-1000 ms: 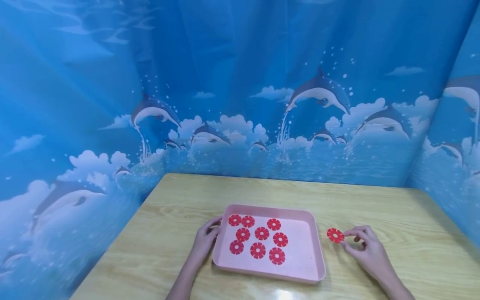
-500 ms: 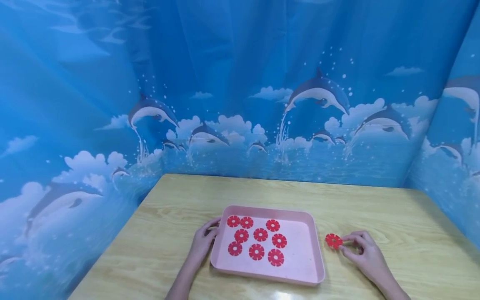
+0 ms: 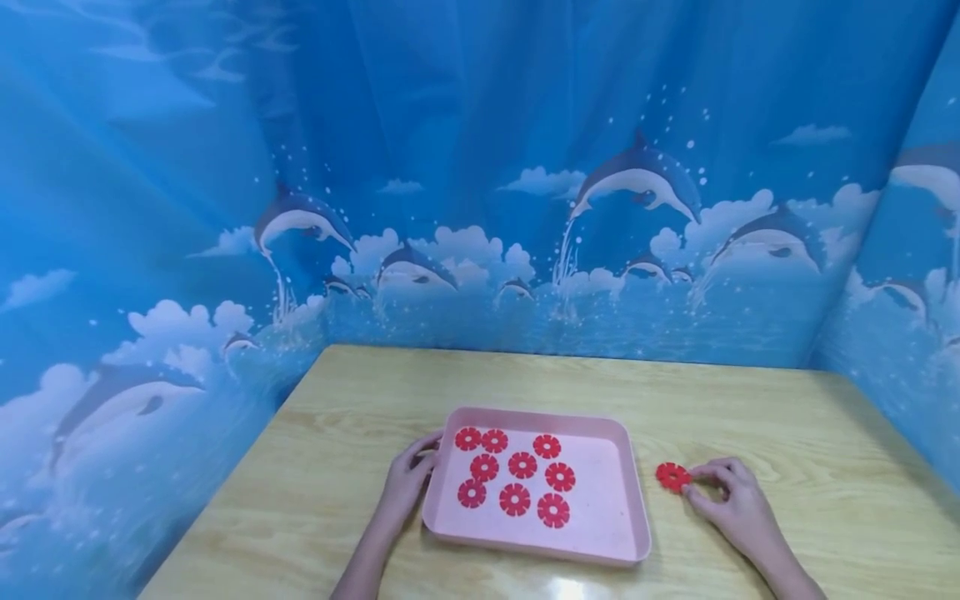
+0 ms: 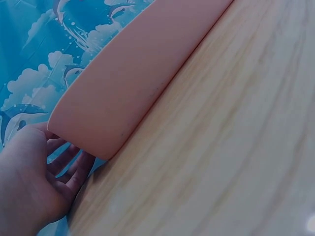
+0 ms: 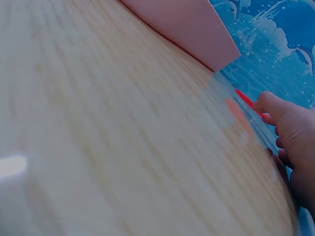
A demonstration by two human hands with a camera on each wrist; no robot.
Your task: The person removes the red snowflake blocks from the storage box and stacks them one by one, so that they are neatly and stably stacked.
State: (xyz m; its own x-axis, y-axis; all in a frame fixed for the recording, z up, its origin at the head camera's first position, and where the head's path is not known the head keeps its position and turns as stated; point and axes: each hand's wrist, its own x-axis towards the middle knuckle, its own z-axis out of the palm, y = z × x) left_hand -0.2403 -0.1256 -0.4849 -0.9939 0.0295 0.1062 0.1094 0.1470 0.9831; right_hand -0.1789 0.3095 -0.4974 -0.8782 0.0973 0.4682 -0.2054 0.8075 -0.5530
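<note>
In the head view a shallow pink tray [image 3: 536, 552] stands on the table. Flat red interlocking discs [image 3: 514, 500] with notched rims and centre holes lie spread over its left and middle parts. At the tray's left side, my left hand [image 3: 405, 479] rests with its fingertips against the outer wall; part of the fingers is hidden behind the tray corner in the left wrist view. To the right of the tray, my right hand [image 3: 738, 504] pinches one red disc [image 3: 672, 477] by its edge between thumb and fingers. The right wrist view shows this disc [image 5: 244, 98] edge-on above the tabletop.
The wood-grain table [image 3: 375, 375] has its far edge close to a blue curtain [image 3: 465, 183] printed with dolphins and clouds. Another curtain side rises at the right. A bright light reflection lies on the table in front of the tray.
The disc in my right hand has changed its tilt, and that hand has shifted slightly. My left hand stays at the tray's side, and the discs inside keep their places.
</note>
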